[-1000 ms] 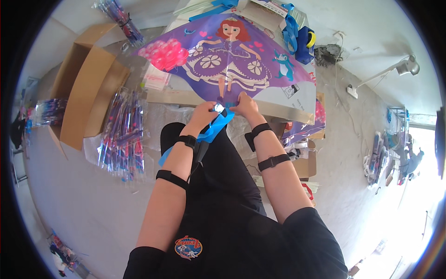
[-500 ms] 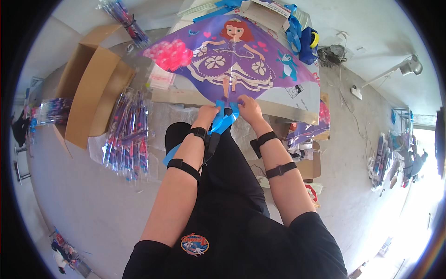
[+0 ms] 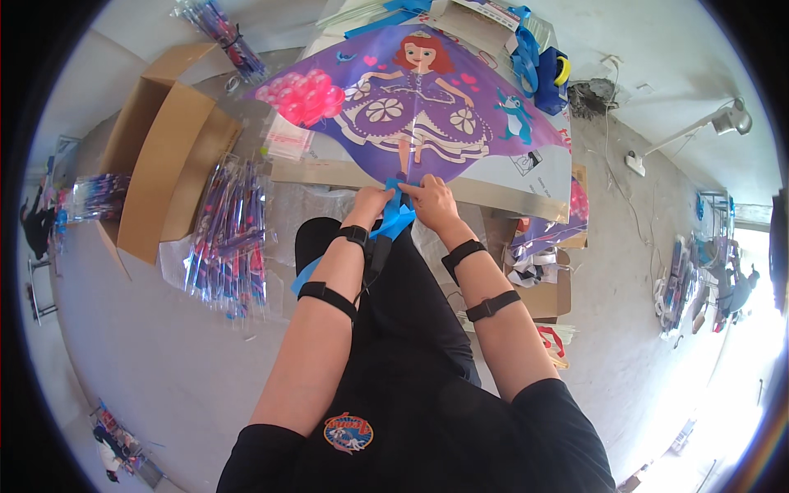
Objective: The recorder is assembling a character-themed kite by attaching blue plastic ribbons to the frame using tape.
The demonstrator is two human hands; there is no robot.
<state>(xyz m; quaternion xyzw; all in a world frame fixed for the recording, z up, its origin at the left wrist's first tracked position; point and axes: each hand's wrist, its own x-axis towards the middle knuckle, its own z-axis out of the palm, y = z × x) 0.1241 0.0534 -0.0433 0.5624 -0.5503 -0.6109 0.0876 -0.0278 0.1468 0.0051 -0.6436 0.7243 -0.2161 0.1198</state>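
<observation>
A purple kite printed with a red-haired figure in a gown lies spread on the worktable. Its lower tip reaches the table's near edge. There a blue ribbon meets the tip and trails down over my lap to the left. My left hand is closed on the ribbon just left of the tip. Right beside it, my right hand pinches the ribbon at the tip, its index finger reaching left across it. The fingertips partly hide the join between ribbon and kite.
Left of the table stands an open cardboard box, with a pile of packaged kites on the floor beside it. A blue tape dispenser and a white box sit on the table's far side. A lamp juts in at right.
My right hand has shifted slightly left, its index finger now across the ribbon at the kite's tip. The ribbon's loop has been drawn in closer. My left hand stays on the ribbon.
</observation>
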